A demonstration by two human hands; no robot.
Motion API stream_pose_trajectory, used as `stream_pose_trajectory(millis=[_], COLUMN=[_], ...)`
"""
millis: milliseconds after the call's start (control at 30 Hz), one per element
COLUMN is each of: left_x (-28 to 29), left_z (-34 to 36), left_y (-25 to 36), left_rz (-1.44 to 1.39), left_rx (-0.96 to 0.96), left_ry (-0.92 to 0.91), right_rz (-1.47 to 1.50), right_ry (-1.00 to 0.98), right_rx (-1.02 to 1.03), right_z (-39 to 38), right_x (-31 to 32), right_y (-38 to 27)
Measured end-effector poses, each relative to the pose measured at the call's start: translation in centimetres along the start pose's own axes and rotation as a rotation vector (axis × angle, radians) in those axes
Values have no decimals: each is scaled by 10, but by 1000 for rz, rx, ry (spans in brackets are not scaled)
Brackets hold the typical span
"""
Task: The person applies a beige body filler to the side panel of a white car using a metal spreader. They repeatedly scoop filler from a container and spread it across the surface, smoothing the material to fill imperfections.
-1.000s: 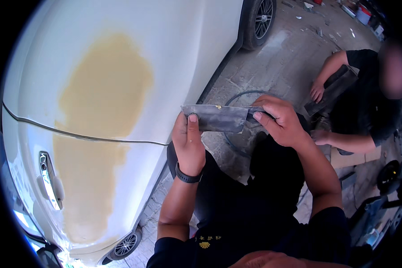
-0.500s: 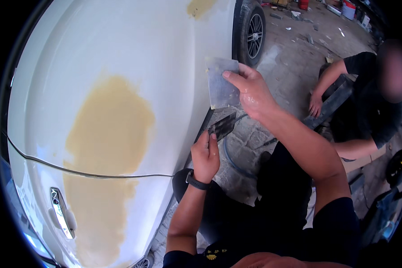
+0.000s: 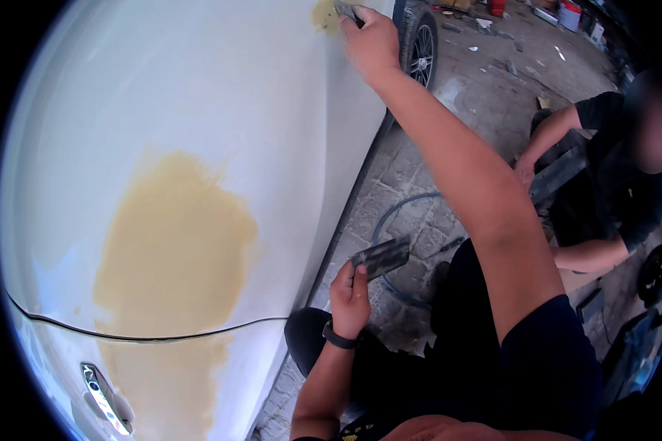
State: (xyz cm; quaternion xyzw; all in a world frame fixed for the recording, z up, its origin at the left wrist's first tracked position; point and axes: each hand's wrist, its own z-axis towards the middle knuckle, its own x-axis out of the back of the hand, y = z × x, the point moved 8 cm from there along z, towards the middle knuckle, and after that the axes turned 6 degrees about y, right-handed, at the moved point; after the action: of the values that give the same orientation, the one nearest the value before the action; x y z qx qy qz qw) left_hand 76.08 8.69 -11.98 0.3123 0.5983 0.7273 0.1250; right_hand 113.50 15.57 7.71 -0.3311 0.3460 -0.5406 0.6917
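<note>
My right hand reaches to the far end of the white car panel. Its fingers close on a flat grey putty spreader, mostly hidden behind the hand, at a small tan filler patch. Lower down, my left hand grips a dark, smeared flat spreader by one end, beside the car and above the ground. A large tan filler patch covers the panel's middle and carries on past the seam onto the door with the chrome handle.
A co-worker sits at the right, hands by a long dark part. A hose curls on the paved ground near my knees. Past the car wheel, debris and a white-and-red bucket lie farther off.
My right hand has moved up and away with the grey spreader, from beside the panel to the far filler patch. My left hand with the dark spreader sits lower and slightly right in view.
</note>
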Motion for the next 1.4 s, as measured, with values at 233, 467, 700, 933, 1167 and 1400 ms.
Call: stream_pose_trajectory(millis=[233, 467, 700, 933, 1167, 1400], left_x=[-1, -2, 4, 19, 26, 29], left_z=[0, -2, -3, -8, -11, -11], left_y=[-11, -17, -20, -29, -16, -29], left_rz=[-68, -147, -216, -190, -95, -188], left_rx=[40, 89, 147, 182, 135, 215], left_ry=[-19, -5, 53, 39, 85, 137], right_rz=[-15, 49, 72, 62, 126, 98], right_ry=[14, 7, 75, -185, -318, -346], right_rx=[250, 183, 394, 697, 658, 743], right_z=[-41, -2, 15, 35, 12, -1], right_x=[-13, 11, 8, 2, -5, -1], right_y=[-6, 16, -3, -23, -16, 4])
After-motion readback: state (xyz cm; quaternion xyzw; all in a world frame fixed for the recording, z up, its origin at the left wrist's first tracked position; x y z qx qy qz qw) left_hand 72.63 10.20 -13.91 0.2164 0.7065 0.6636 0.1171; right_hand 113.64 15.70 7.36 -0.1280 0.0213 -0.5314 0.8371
